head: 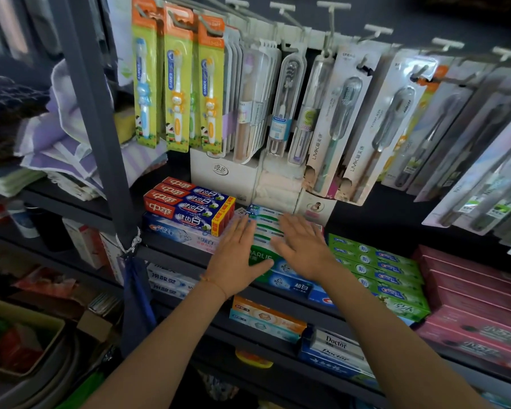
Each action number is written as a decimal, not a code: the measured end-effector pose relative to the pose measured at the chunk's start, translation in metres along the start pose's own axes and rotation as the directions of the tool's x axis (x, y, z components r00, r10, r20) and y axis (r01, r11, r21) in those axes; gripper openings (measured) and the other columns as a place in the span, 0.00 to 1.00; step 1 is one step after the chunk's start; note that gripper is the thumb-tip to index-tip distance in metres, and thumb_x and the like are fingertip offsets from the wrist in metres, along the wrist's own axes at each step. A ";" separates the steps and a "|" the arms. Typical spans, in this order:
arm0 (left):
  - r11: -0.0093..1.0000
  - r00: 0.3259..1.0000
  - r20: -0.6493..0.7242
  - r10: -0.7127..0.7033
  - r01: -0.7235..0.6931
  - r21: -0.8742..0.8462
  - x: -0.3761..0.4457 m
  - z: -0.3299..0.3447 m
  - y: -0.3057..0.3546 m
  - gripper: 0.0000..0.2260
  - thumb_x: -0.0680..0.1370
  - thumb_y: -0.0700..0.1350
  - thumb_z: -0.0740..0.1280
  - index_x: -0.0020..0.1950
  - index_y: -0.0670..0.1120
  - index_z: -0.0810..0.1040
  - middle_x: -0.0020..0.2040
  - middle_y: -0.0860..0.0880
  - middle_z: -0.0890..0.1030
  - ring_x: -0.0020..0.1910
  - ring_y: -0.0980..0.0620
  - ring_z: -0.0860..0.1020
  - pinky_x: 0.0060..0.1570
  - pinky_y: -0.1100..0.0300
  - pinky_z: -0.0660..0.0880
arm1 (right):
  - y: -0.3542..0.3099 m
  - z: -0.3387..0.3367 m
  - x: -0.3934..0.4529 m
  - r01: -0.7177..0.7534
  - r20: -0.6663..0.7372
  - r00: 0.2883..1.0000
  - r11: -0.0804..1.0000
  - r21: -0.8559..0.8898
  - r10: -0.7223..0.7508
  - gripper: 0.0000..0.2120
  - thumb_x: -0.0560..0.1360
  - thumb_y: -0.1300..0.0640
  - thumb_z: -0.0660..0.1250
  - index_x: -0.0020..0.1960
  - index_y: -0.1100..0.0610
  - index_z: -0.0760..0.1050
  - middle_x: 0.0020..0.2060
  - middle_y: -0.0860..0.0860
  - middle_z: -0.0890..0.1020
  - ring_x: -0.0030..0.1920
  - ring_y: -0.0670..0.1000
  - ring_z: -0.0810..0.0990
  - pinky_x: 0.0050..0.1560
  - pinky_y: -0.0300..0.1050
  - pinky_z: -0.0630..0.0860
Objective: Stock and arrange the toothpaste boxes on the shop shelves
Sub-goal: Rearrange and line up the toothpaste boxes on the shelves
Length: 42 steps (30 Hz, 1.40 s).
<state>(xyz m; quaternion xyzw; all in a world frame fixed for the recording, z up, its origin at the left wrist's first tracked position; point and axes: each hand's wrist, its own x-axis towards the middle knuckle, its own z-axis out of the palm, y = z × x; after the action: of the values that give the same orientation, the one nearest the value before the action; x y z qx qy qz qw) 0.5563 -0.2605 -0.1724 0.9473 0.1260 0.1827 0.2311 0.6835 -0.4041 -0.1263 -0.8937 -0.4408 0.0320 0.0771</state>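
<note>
Shelf boxes lie under both flat hands.

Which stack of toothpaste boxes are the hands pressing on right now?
The green-and-white stack in the middle, under both flat hands, between the red-and-blue boxes and the bright green boxes.

— We see glossy printed cardboard on the red-and-blue toothpaste boxes, catching light along their top faces.

— And we see clear, shiny plastic blisters on card backings over the hanging toothbrush packs.

— We take the shelf upright for matt, dark painted metal.

— We read the folded towels as soft cloth, and the white cord as twisted fibre.
</note>
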 end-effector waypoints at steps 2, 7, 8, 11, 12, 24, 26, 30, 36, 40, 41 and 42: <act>0.973 0.998 -0.021 -0.062 0.055 -0.225 -0.006 -0.006 -0.006 0.44 0.76 0.60 0.69 0.82 0.49 0.45 0.82 0.53 0.46 0.78 0.59 0.43 0.77 0.57 0.45 | 0.001 -0.004 -0.007 -0.050 -0.061 0.997 0.998 0.033 0.052 0.39 0.79 0.32 0.45 0.81 0.55 0.44 0.80 0.52 0.46 0.79 0.50 0.42 0.78 0.53 0.41; 0.942 0.997 0.048 -0.053 0.066 -0.328 -0.004 -0.011 -0.015 0.44 0.74 0.47 0.73 0.82 0.51 0.48 0.81 0.53 0.50 0.80 0.55 0.49 0.77 0.47 0.56 | -0.005 0.000 -0.016 -0.074 0.035 0.996 0.994 -0.086 0.077 0.52 0.72 0.23 0.46 0.80 0.59 0.39 0.80 0.55 0.43 0.79 0.53 0.40 0.78 0.52 0.40; 0.943 0.997 0.064 -0.048 0.066 -0.325 -0.002 -0.011 -0.014 0.44 0.74 0.44 0.73 0.81 0.50 0.48 0.82 0.52 0.49 0.80 0.54 0.48 0.77 0.47 0.55 | -0.007 0.003 -0.016 -0.070 0.056 0.996 0.992 -0.106 0.076 0.52 0.72 0.23 0.47 0.80 0.59 0.38 0.80 0.55 0.42 0.79 0.53 0.40 0.78 0.52 0.40; 0.933 0.996 0.067 -0.064 0.084 -0.351 0.001 -0.007 -0.012 0.42 0.74 0.38 0.70 0.81 0.51 0.50 0.81 0.55 0.46 0.80 0.54 0.46 0.77 0.45 0.57 | -0.009 0.009 -0.017 -0.065 0.049 0.996 0.986 -0.152 0.073 0.51 0.73 0.24 0.47 0.80 0.60 0.37 0.80 0.55 0.41 0.79 0.52 0.40 0.77 0.51 0.40; 0.927 0.994 0.070 -0.078 0.099 -0.363 0.001 -0.006 -0.010 0.42 0.74 0.37 0.69 0.81 0.52 0.50 0.81 0.56 0.46 0.80 0.54 0.46 0.77 0.45 0.57 | -0.009 0.010 -0.017 -0.069 0.036 0.997 0.985 -0.156 0.075 0.50 0.74 0.25 0.47 0.80 0.59 0.37 0.80 0.55 0.41 0.79 0.52 0.40 0.77 0.51 0.41; 0.527 0.924 0.245 -0.294 0.371 -0.764 0.001 -0.029 -0.001 0.40 0.65 0.41 0.63 0.77 0.60 0.64 0.69 0.52 0.74 0.61 0.51 0.77 0.59 0.44 0.78 | -0.010 0.015 -0.028 -0.114 -0.028 0.993 0.980 -0.161 0.111 0.49 0.75 0.26 0.47 0.80 0.59 0.39 0.80 0.55 0.44 0.79 0.53 0.41 0.79 0.53 0.42; 0.544 0.922 0.250 -0.297 0.379 -0.748 0.003 -0.031 0.001 0.39 0.66 0.41 0.64 0.77 0.59 0.63 0.69 0.51 0.74 0.61 0.50 0.76 0.59 0.44 0.78 | -0.010 0.018 -0.028 -0.116 -0.022 0.993 0.974 -0.197 0.114 0.47 0.76 0.27 0.47 0.80 0.60 0.39 0.80 0.55 0.44 0.79 0.54 0.41 0.79 0.54 0.43; 0.584 0.918 0.249 -0.308 0.389 -0.713 0.006 -0.031 0.008 0.37 0.73 0.35 0.63 0.79 0.56 0.59 0.69 0.50 0.73 0.58 0.54 0.75 0.54 0.54 0.78 | -0.011 0.016 -0.027 -0.113 -0.026 0.994 0.977 -0.181 0.110 0.45 0.77 0.29 0.48 0.80 0.59 0.40 0.80 0.55 0.45 0.80 0.54 0.42 0.79 0.54 0.44; 0.977 0.984 0.157 -0.082 0.110 -0.180 0.011 -0.032 0.014 0.41 0.75 0.39 0.68 0.81 0.52 0.47 0.81 0.53 0.45 0.79 0.51 0.47 0.77 0.54 0.52 | -0.010 0.011 -0.030 -0.089 -0.038 0.996 0.986 -0.143 0.084 0.51 0.74 0.27 0.57 0.80 0.59 0.41 0.80 0.54 0.46 0.80 0.53 0.43 0.79 0.52 0.42; 0.957 0.948 0.319 -0.017 -0.077 0.279 0.031 -0.033 0.025 0.47 0.73 0.47 0.71 0.81 0.51 0.41 0.81 0.49 0.36 0.79 0.45 0.36 0.77 0.46 0.40 | -0.001 0.001 -0.033 -0.101 -0.032 0.995 0.987 -0.129 0.097 0.59 0.67 0.26 0.66 0.80 0.59 0.42 0.80 0.54 0.45 0.79 0.53 0.43 0.78 0.54 0.42; 0.937 0.937 0.348 -0.031 -0.094 0.337 0.036 -0.032 0.028 0.47 0.73 0.49 0.71 0.81 0.52 0.40 0.80 0.48 0.35 0.79 0.45 0.36 0.77 0.45 0.39 | 0.000 0.000 -0.033 -0.104 -0.015 0.995 0.985 -0.136 0.103 0.59 0.67 0.27 0.66 0.80 0.59 0.41 0.80 0.54 0.45 0.79 0.53 0.42 0.78 0.54 0.42; 0.919 0.927 0.372 -0.048 -0.105 0.381 0.040 -0.031 0.030 0.48 0.73 0.52 0.72 0.81 0.52 0.40 0.80 0.48 0.36 0.79 0.44 0.36 0.77 0.44 0.39 | 0.001 0.001 -0.032 -0.107 0.004 0.994 0.984 -0.139 0.108 0.59 0.67 0.27 0.67 0.80 0.59 0.40 0.80 0.54 0.44 0.79 0.53 0.42 0.78 0.54 0.42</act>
<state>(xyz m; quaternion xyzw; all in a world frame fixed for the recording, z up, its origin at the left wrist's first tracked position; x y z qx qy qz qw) 0.5844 -0.2612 -0.1212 0.9933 0.0997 -0.0269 0.0528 0.6642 -0.4302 -0.1279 -0.9192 -0.3934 0.0106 0.0103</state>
